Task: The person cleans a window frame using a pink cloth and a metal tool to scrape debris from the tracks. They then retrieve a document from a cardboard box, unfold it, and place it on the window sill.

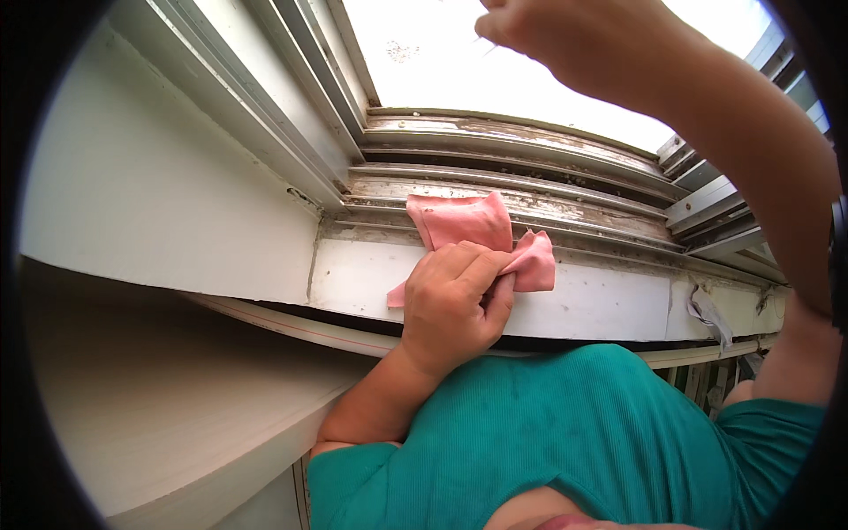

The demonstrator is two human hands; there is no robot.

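My left hand (457, 298) grips a crumpled pink cloth (464, 222) over the inner edge of a white tiled windowsill (596, 301). One flap of the cloth lies across the sliding-window track (583, 212), which is metal and stained with dirt. Another bunched end sticks out to the right of my fingers. My right hand (530, 26) is raised at the top edge, above the bright window opening, with its fingers partly cut off by the frame. A thin dark sliver shows beneath it, too blurred to name. Whether that hand holds something is not visible.
Metal window frame uprights (311, 86) and a white side wall (172, 172) stand on the left. More frame sections (709, 205) rise at right. A torn grey scrap (710, 315) hangs over the sill's front edge. A pale board (199, 411) lies at lower left.
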